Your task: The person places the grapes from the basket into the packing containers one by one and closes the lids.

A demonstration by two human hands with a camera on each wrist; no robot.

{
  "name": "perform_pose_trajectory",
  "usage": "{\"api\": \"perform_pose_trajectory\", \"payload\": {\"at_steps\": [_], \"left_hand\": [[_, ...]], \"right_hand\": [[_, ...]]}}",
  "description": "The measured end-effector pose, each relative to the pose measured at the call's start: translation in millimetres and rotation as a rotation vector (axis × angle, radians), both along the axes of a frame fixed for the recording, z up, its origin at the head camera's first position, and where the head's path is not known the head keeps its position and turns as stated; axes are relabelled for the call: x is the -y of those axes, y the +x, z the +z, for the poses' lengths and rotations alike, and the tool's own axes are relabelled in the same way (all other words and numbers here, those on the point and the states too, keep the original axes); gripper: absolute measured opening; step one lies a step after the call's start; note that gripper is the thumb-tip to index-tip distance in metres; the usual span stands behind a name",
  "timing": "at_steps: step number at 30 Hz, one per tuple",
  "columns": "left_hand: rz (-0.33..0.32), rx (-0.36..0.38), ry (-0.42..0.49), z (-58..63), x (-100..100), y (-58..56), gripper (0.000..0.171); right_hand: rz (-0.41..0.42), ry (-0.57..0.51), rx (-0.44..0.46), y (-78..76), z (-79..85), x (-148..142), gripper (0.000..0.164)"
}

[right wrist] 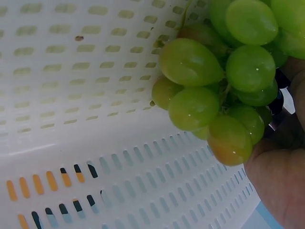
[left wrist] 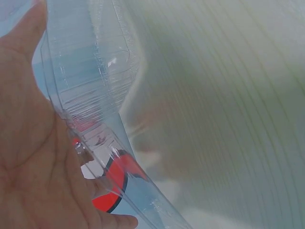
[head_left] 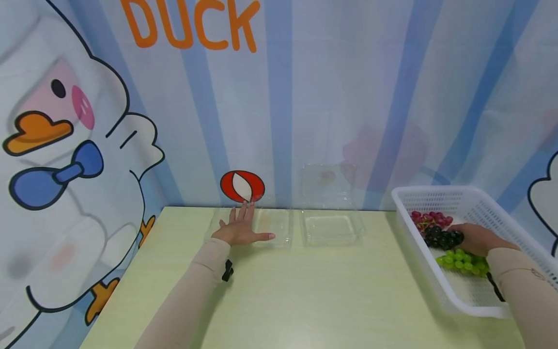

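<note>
My left hand (head_left: 240, 231) lies with straight, spread fingers at a clear plastic clamshell box (head_left: 279, 225), whose lid stands raised behind it. The palm is right at the box's edge in the left wrist view, where the clear wall (left wrist: 90, 81) shows. Inside the white basket my right hand (head_left: 477, 239) grips a bunch of black grapes (head_left: 442, 237) at its right end; its fingertips are hidden. Red grapes (head_left: 431, 219) lie behind that bunch and green grapes (head_left: 464, 262) in front. The green grapes (right wrist: 224, 86) hide most of the black ones in the right wrist view.
A second clear clamshell box (head_left: 330, 230) stands with its lid up, to the right of the first. The white slotted basket (head_left: 429, 276) has raised walls at the table's right side. Behind the pale table (head_left: 305, 295) hangs a printed curtain (head_left: 322, 97).
</note>
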State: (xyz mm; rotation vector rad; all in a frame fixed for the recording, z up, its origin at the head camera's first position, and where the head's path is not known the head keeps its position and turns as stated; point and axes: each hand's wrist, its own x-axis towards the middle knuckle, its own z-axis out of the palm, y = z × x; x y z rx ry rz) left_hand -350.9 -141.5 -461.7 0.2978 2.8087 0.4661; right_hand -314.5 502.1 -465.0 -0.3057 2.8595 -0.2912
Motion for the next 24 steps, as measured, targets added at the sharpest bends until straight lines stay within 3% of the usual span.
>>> {"api": "perform_pose_trajectory", "payload": {"at_steps": [7,18,24], "left_hand": [[0.006,0.002,0.001,-1.9,0,-0.8,0.129],[0.013,0.003,-0.002,0.8,-1,1.1,0.129],[0.009,-0.001,0.000,2.5,0,2.5,0.128]], "right_hand": [[-0.003,0.000,-0.018,1.6,-0.8,0,0.061],[0.047,-0.001,0.031,-2.6,8.9,-1,0.065],[0.082,-0.005,0.013,1.8,12.1,2,0.059]]}}
